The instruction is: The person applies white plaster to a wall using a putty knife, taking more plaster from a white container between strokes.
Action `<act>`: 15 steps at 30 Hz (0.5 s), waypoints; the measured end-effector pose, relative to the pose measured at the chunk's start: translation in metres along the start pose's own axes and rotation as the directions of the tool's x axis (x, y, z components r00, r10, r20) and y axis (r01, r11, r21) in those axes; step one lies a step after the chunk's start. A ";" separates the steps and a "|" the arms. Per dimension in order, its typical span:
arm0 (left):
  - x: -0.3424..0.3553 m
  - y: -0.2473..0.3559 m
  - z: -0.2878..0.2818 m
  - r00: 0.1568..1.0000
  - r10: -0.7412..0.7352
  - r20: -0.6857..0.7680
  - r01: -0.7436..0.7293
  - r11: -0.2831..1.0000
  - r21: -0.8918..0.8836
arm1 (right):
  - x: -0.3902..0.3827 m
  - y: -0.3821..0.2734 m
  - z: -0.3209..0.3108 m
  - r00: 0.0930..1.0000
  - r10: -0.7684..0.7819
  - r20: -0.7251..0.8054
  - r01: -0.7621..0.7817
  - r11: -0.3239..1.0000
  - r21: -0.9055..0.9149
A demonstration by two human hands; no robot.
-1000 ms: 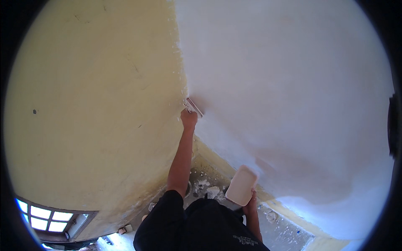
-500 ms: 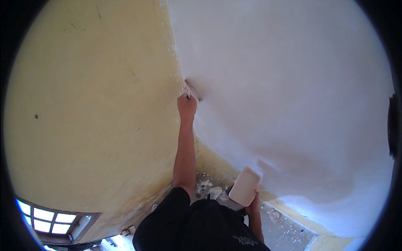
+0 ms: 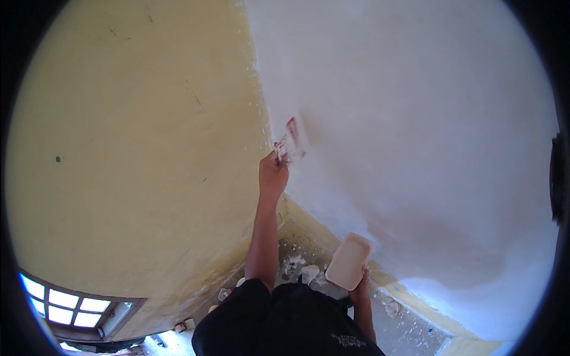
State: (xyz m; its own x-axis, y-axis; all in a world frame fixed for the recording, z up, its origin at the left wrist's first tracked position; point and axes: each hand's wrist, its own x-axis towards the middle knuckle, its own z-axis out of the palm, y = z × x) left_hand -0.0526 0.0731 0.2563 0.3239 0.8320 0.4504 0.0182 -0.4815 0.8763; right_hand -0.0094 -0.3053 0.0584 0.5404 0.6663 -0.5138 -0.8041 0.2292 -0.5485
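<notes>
Left hand (image 3: 274,173) grips an apparent scraper (image 3: 292,137) beyond it, right hand (image 3: 360,288) a tray (image 3: 349,262) by its edge.

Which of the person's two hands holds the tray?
The right hand, lower in the picture, holds the tray; the left hand, higher up, grips a blurred flat tool instead.

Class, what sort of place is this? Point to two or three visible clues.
Probably a room under renovation: a white wall meets a yellow wall, the grey floor is spattered with white, and the left hand holds a flat-bladed tool.
</notes>
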 end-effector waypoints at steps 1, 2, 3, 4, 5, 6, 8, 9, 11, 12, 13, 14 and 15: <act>0.003 -0.011 -0.005 1.000 0.000 -0.002 0.000 1.000 -0.001 | -0.001 0.000 0.002 1.000 -0.014 -0.003 0.014 1.000 -0.004; 0.009 -0.022 -0.010 0.998 0.011 -0.056 -0.001 0.985 0.175 | 0.000 0.000 0.002 1.000 -0.016 -0.003 0.016 1.000 -0.006; 0.015 -0.030 -0.009 0.994 0.030 -0.105 0.007 0.941 0.338 | 0.001 -0.001 0.000 1.000 -0.006 -0.007 0.006 1.000 0.016; 0.023 -0.033 -0.007 0.994 0.030 -0.108 0.008 0.941 0.338 | 0.000 -0.001 -0.002 1.000 0.014 -0.005 -0.014 0.999 0.039; 0.035 -0.036 -0.003 0.976 0.105 -0.191 -0.027 0.927 0.373 | -0.001 0.000 -0.004 1.000 0.014 -0.004 -0.014 0.999 0.037; 0.046 -0.038 0.004 0.947 0.180 -0.267 -0.058 0.912 0.407 | -0.002 -0.001 -0.005 1.000 -0.003 -0.003 0.003 0.998 0.055; 0.064 -0.042 0.017 0.944 0.169 -0.282 -0.017 0.883 0.470 | -0.005 0.002 -0.004 1.000 -0.015 0.008 0.014 0.997 0.073; 0.066 -0.044 0.027 0.944 0.154 -0.293 0.025 0.851 0.525 | -0.007 0.002 -0.003 1.000 -0.027 0.000 0.027 0.999 0.023; 0.057 -0.037 0.059 0.979 -0.025 -0.201 0.137 0.810 0.570 | -0.008 0.003 -0.007 0.999 -0.049 -0.013 0.049 0.998 -0.027; 0.052 -0.053 0.064 0.979 0.067 -0.195 0.051 0.837 0.545 | -0.007 0.008 -0.007 0.997 -0.070 0.021 0.071 0.992 -0.105; 0.038 -0.057 0.073 0.963 0.180 -0.200 -0.060 0.868 0.492 | -0.005 0.012 -0.010 0.994 -0.099 0.043 0.105 0.978 -0.181; 0.019 -0.056 0.079 0.971 0.185 -0.151 -0.094 0.878 0.469 | -0.003 0.013 -0.012 0.994 -0.101 0.039 0.106 0.978 -0.182; -0.001 -0.053 0.082 0.976 0.192 -0.102 -0.129 0.888 0.442 | -0.002 0.014 -0.015 0.994 -0.104 0.027 0.106 0.985 -0.135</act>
State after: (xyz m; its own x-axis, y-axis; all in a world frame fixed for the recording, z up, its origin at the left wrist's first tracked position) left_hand 0.0231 0.0751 0.1953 0.2230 0.7477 0.6255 0.3922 -0.6562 0.6446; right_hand -0.0179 -0.3141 0.0426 0.6139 0.6578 -0.4363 -0.7012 0.2007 -0.6841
